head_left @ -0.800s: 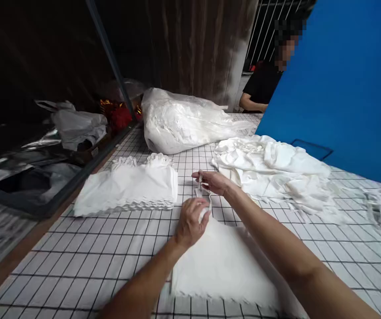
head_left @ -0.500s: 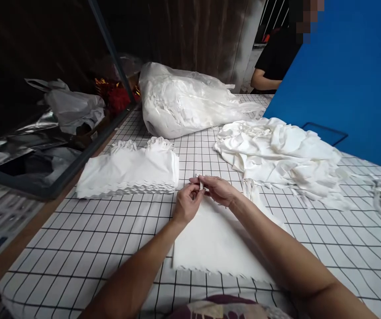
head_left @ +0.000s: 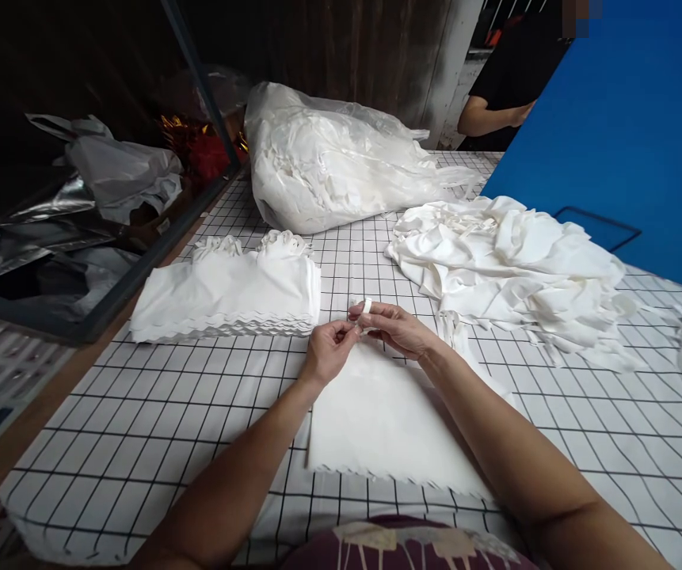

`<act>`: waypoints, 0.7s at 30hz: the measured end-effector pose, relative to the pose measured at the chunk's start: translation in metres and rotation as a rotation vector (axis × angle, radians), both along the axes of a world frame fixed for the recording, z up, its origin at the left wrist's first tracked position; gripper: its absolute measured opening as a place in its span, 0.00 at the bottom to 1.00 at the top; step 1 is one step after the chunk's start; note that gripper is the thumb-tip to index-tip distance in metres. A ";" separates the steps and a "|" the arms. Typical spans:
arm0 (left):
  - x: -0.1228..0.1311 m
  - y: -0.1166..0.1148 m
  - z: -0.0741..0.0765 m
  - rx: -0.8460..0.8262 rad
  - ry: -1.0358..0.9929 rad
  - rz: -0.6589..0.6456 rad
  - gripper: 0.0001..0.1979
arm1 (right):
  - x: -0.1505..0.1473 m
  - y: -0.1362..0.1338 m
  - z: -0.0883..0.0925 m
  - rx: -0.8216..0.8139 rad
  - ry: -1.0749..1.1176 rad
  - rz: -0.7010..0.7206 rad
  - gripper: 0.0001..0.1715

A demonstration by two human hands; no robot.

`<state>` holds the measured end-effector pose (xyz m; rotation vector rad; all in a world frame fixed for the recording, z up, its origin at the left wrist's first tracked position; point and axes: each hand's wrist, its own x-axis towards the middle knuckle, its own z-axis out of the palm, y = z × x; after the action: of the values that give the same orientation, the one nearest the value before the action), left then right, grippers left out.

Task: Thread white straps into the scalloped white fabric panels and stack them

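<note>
A flat white garment-like cloth piece (head_left: pixel 388 427) with a scalloped lower edge lies on the table in front of me. At its far left corner, both my hands meet on a narrow white strap (head_left: pixel 367 305). My left hand (head_left: pixel 329 348) pinches the strap's lower part between thumb and fingers. My right hand (head_left: pixel 397 328) is closed on it too, and a short loop stands up above its fingertips. A second strap (head_left: pixel 452 328) lies at the cloth's far right corner, partly behind my right wrist.
On the left is a neat stack of white scalloped cloth pieces (head_left: pixel 227 293). A stuffed clear plastic bag (head_left: pixel 334 166) lies behind. Loose white cloth (head_left: pixel 507 261) is heaped at right, before a blue board (head_left: pixel 626 134). A person's arm (head_left: pixel 489 119) shows beyond. The tablecloth (head_left: pixel 186 412) is checked.
The strap now stands up as a loop above my right fingers, where before it was held low between both hands. My left hand has shifted slightly; the view has tilted a little.
</note>
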<state>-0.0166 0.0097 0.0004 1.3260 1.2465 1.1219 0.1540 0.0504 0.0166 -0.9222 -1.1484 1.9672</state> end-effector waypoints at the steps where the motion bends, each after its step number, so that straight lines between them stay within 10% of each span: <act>1: -0.001 0.000 0.001 -0.003 0.000 -0.003 0.12 | 0.002 0.000 -0.001 0.058 -0.014 0.034 0.20; 7: -0.001 -0.002 0.002 0.013 0.050 -0.094 0.12 | 0.007 0.000 0.003 0.215 -0.061 0.030 0.29; 21: -0.003 -0.001 -0.007 -0.160 0.352 -0.099 0.12 | 0.002 0.033 -0.015 0.152 -0.488 -0.108 0.13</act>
<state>-0.0193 0.0083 -0.0067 1.4860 1.4726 0.7216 0.1564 0.0837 0.0016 -1.3959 -1.4552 1.5835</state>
